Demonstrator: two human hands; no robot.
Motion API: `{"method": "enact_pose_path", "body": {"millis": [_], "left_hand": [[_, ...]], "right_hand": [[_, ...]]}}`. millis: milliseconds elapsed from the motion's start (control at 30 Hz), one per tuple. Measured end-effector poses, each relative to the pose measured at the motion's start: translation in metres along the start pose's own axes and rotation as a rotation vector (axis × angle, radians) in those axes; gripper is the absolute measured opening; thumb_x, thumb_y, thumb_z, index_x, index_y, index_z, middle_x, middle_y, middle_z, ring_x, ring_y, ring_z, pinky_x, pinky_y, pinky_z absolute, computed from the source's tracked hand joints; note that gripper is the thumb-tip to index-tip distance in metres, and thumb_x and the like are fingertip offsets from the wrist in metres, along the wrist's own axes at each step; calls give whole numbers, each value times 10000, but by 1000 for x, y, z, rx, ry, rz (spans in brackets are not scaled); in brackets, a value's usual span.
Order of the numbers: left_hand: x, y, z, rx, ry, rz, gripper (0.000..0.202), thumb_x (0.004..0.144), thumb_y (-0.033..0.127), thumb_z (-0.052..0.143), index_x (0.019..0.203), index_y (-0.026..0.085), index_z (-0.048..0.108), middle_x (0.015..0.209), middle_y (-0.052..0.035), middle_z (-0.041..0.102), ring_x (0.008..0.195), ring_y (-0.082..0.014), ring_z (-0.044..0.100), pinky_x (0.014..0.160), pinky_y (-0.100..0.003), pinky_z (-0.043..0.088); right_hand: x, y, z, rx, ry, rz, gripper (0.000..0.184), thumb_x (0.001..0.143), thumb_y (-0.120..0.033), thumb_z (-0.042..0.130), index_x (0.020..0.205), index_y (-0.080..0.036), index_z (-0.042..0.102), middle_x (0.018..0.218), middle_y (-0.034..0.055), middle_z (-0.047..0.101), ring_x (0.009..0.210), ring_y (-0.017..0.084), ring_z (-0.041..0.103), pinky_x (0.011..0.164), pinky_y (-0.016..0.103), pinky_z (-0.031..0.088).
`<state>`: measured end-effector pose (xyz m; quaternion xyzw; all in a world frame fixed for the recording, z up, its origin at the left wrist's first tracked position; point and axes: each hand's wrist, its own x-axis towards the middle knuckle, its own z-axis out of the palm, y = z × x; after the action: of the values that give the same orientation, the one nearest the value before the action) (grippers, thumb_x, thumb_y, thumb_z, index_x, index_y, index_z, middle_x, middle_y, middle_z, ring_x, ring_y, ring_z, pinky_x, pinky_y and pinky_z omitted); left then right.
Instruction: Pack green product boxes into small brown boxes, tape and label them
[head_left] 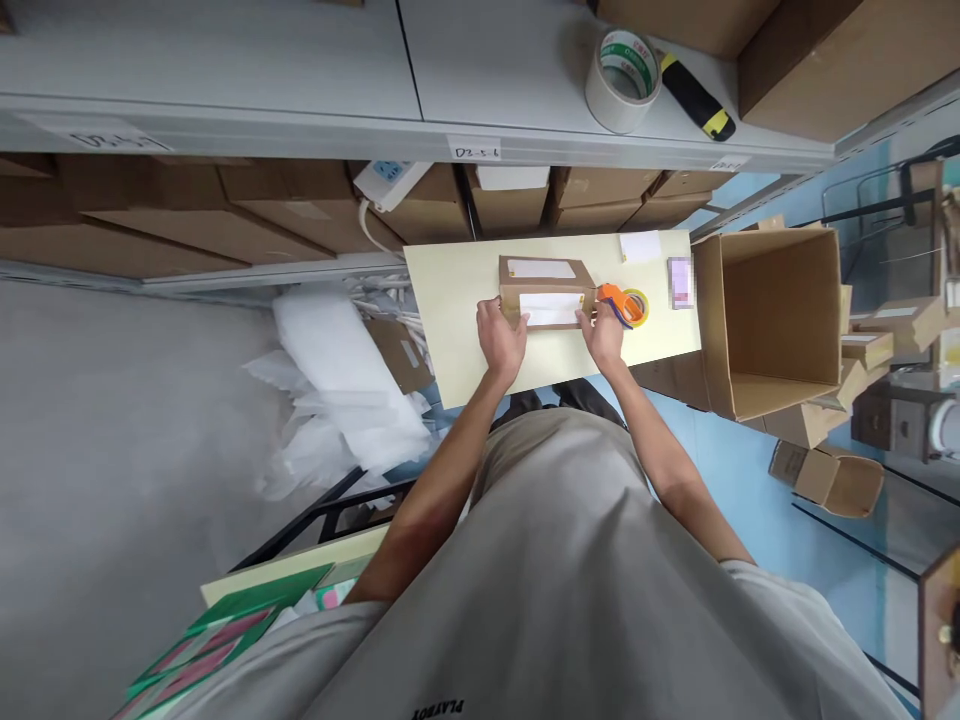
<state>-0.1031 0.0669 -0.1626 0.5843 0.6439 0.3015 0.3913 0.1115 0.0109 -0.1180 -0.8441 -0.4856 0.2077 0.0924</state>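
Note:
A small brown cardboard box point(547, 274) with white labels on its top and its near side lies on the pale yellow tabletop point(461, 345). My left hand point(501, 340) grips its left end, the thumb pressed to the near side. At the right end my right hand point(604, 335) holds the box by its near corner, with the thumb on the label. Right beside that hand is an orange tape dispenser point(616, 298) with a roll of yellow tape. The fingers behind the box's ends are partly hidden.
White paper point(640, 247) and a pinkish card point(681, 282) lie on the tabletop's right part. A large open carton point(712, 320) stands right of it. Overhead, a shelf bears a tape roll point(622, 82) and a utility knife point(697, 97). White foam wrap point(345, 370) hangs at left.

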Motion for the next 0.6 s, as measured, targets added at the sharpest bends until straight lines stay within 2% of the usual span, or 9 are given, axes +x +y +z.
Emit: {"method": "enact_pose_path", "body": {"millis": [100, 233, 367, 467, 533, 600], "left_hand": [[-10, -12, -2, -12, 11, -21, 333, 952, 130, 772, 1220, 261, 622, 1353, -133, 683, 1373, -334, 694, 1209, -500, 558], [-32, -30, 2, 3, 49, -150, 309, 939, 137, 728, 1212, 268, 668, 1313, -128, 738, 1327, -324, 742, 1182, -476, 592], [-40, -44, 4, 9, 89, -275, 356, 912, 129, 696, 1250, 243, 699, 1318, -150, 774, 1299, -345, 764, 1207, -538, 588], [-40, -49, 2, -41, 103, -321, 420, 869, 65, 644, 1254, 217, 712, 1297, -138, 800, 1280, -325, 781, 1201, -522, 601], [-43, -49, 3, -53, 172, -342, 481, 850, 31, 606, 1290, 193, 713, 1356, -152, 789, 1329, -314, 766, 1217, -498, 591], [-53, -43, 10, -51, 287, -357, 537, 839, 19, 585, 1339, 173, 709, 1427, -178, 756, 1367, -315, 745, 1218, -485, 588]], "right_hand": [[-15, 10, 0, -49, -104, -10, 396, 1219, -362, 429, 1400, -141, 704, 1353, 217, 803, 1153, 313, 806, 1008, 389, 587], [-40, 16, 13, -156, -259, -28, 386, 1213, -295, 450, 1396, -151, 758, 1314, 194, 842, 1130, 312, 827, 1005, 364, 584], [-40, 31, 17, -163, -357, -208, 367, 1200, -282, 505, 1453, -188, 753, 1456, 168, 805, 1244, 297, 801, 1065, 348, 585], [-17, 61, 3, -164, -284, -335, 415, 1178, -286, 548, 1537, -130, 686, 1559, 216, 729, 1423, 321, 702, 1217, 405, 533], [6, 87, -8, -186, -173, -324, 466, 1166, -302, 560, 1552, -51, 633, 1578, 291, 671, 1493, 362, 626, 1279, 471, 488], [30, 110, -15, -214, -119, -289, 503, 1138, -309, 595, 1530, 5, 599, 1583, 354, 620, 1516, 407, 572, 1285, 530, 472]]}}
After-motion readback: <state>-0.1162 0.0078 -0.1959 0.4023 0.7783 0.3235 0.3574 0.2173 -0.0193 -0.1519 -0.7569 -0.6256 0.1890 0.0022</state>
